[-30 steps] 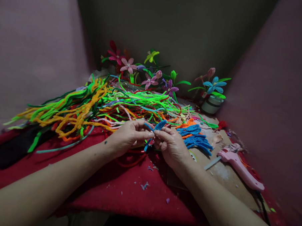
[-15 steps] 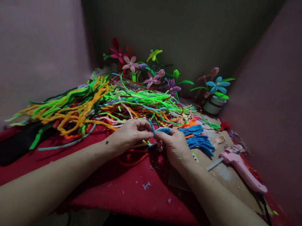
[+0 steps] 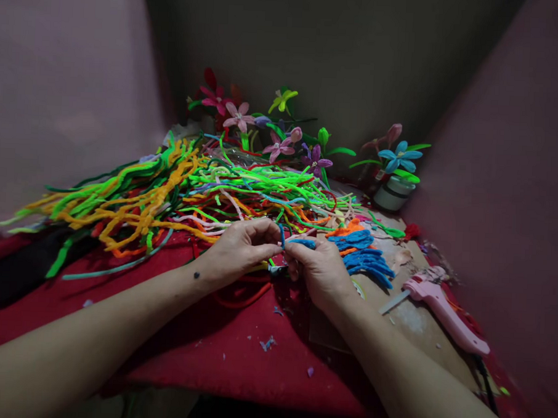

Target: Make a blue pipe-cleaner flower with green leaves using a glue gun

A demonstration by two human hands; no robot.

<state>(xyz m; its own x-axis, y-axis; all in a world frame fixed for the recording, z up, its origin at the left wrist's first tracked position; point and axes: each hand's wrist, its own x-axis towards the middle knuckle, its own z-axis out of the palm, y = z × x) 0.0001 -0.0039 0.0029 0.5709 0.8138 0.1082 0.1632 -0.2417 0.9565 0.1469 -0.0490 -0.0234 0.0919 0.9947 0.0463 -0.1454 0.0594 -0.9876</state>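
A blue pipe cleaner [image 3: 301, 242] is pinched between my two hands over the red cloth. My left hand [image 3: 247, 247] has its thumb and fingers closed on one end, where a short piece stands up. The fingers of my right hand [image 3: 320, 263] are closed on the other part, close against the left fingertips. Part of the blue strand is hidden by the fingers. Just right of my right hand lie several blue pipe cleaner pieces [image 3: 366, 262] in bunches, with orange pieces [image 3: 353, 227] beside them.
Loose pipe cleaners [image 3: 261, 186] in many colours pile up behind my hands. Pipe cleaner flowers [image 3: 278, 148] stand at the back; a blue flower [image 3: 400, 157] rises from a jar [image 3: 393, 194]. A pink glue gun [image 3: 448, 312] rests on cardboard [image 3: 412, 329] at right. Scraps lie on the red cloth [image 3: 198, 366].
The view has shifted very slightly. Both hands keep their pinch on the blue pipe cleaner, with only small finger movement.
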